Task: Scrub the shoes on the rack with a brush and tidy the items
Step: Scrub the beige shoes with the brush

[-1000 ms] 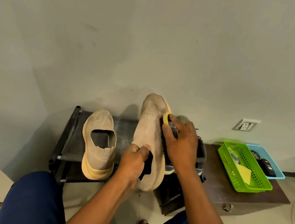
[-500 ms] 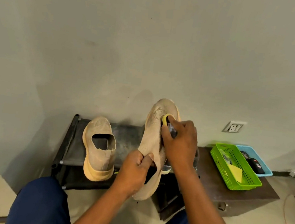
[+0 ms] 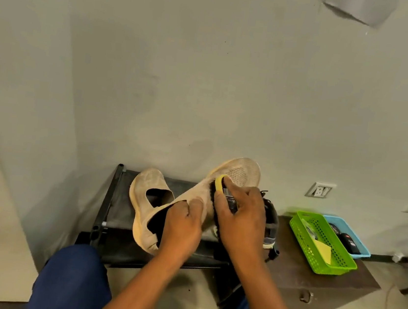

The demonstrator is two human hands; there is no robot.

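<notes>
The scrubbing looks midway — the left hand grips the lifted beige shoe by its collar above the rack while the right hand clasps the brush against its side — its mate, the dark shoe and the baskets seemingly still to do.

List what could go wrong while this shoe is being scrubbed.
1. The left hand grips the raised beige shoe only at its collar; a hard stroke of the brush in the right hand may twist it loose.
2. Brushed-off dirt may land on the second beige shoe on the rack.
</notes>
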